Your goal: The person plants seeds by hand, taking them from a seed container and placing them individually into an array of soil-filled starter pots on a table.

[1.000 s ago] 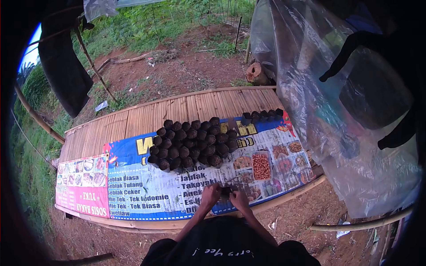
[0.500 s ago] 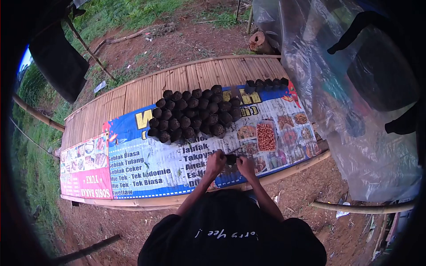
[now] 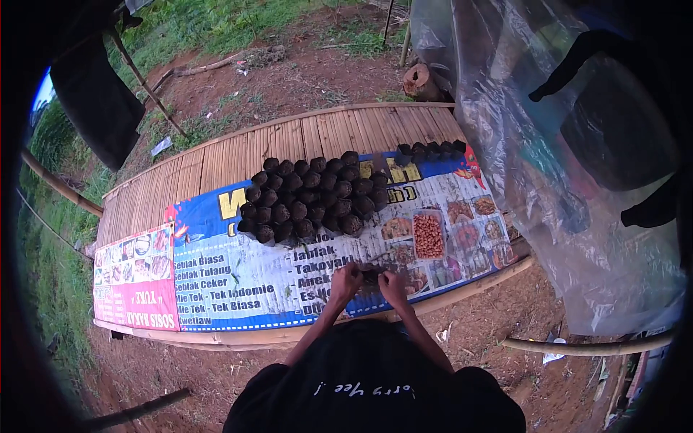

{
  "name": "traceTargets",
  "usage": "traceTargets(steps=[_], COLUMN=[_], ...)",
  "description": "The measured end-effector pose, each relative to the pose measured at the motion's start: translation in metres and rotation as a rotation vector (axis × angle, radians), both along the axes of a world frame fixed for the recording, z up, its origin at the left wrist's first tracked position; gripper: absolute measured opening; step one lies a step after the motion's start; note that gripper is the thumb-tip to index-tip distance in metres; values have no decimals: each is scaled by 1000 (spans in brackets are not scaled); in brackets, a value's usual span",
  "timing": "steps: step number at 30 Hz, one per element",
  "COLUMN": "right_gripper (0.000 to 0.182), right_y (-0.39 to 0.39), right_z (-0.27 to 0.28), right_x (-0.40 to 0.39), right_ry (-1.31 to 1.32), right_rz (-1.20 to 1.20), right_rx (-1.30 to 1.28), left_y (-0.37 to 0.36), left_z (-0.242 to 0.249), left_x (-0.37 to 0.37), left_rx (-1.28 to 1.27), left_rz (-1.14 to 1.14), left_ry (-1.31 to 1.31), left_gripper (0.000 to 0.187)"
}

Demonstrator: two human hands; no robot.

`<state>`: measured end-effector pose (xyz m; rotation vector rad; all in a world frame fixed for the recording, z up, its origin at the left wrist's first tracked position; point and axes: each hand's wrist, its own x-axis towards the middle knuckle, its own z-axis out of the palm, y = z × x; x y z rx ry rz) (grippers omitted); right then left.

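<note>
A small black seedling bag (image 3: 370,277) sits at the near edge of the banner, between my two hands. My left hand (image 3: 347,280) is closed on its left side, and my right hand (image 3: 392,286) pinches its right side. Just beyond the left fingers lies a thin stick-like piece (image 3: 378,255), too small to make out. A clear plastic tub (image 3: 416,252) of reddish-brown peanuts or similar seeds (image 3: 429,234) stands beyond my right hand. Farther off to the left, many soil-filled black seedling bags (image 3: 310,196) stand packed together.
A printed menu banner (image 3: 206,278) covers much of the bamboo-slat table (image 3: 274,141). Several more black bags (image 3: 431,150) form a row at its far edge. Clear plastic sheeting (image 3: 520,187) hangs on the right. A bamboo pole (image 3: 588,346) lies at lower right.
The view has tilted slightly, so the table sits a little lower. My hands stay at the same bag, with the fingers slightly shifted around it.
</note>
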<state>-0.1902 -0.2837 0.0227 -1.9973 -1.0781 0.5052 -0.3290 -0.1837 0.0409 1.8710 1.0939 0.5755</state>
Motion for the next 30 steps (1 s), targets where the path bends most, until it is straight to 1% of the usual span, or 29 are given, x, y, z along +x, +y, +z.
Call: traceTargets(steps=[1,2,4,5,7,9,10,13,14,16,17,19,21,23,25,27,28,29,30], right_gripper=[28,28,27,27,27,27,27,28,28,28,28,28,28,27,31,33,35,44,44], right_y=[-1,-2,-11,-14,-20,-25,-24,-26,-28,-25,-22,-31,-37,-37,-40,-37,-46,-48,-47], right_z=[-11,-6,11,15,-8,-13,-10,-8,-11,-16,-17,-7,-6,-16,-35,-20,-14,-18,-17], right_x=[2,3,-2,-3,-3,-5,-3,-6,-6,-4,0,-2,-7,-7,-7,-4,-8,-6,-4], right_ry=[19,22,26,28,36,19,11,-8,-10,37,21,-77,-71,-66,-41,-62,-68,-70,-70], right_rz=[-4,13,39,45,42,52,61,33,32,34,31,20,7,-15,-34,-62,-81,-106,-108], right_rx=[10,24,58,82,21,26,9,73,81,41,66,24,39,64,56,43,11,-101,-104], left_y=[-2,-6,-11,-12,-13,-17,-17,-20,-19,-20,-22,-25,-28,-30,-22,-28,-30,-26,-23], left_z=[2,6,18,12,4,4,6,8,9,6,5,6,8,-13,-14,-1,-6,-14,-9], left_x=[0,-1,-6,-9,-12,-13,-13,-14,-14,-15,-13,-11,-12,-15,-16,-19,-20,-20,-18], left_rx=[37,76,20,15,30,-65,24,40,30,40,63,99,49,51,48,37,23,51,84], left_rz=[-5,-8,-11,-13,-14,-22,-40,-34,-44,-62,-82,-95,-89,-85,-89,-145,-147,-166,-185], left_ry=[-22,-44,-121,-91,-69,-58,-85,-119,-83,-56,-64,-83,-54,-66,-70,35,38,9,-24], left_gripper=[13,12,13,13,13,12,12,14,14,15,15,16,17,17,17,18,18,21,25])
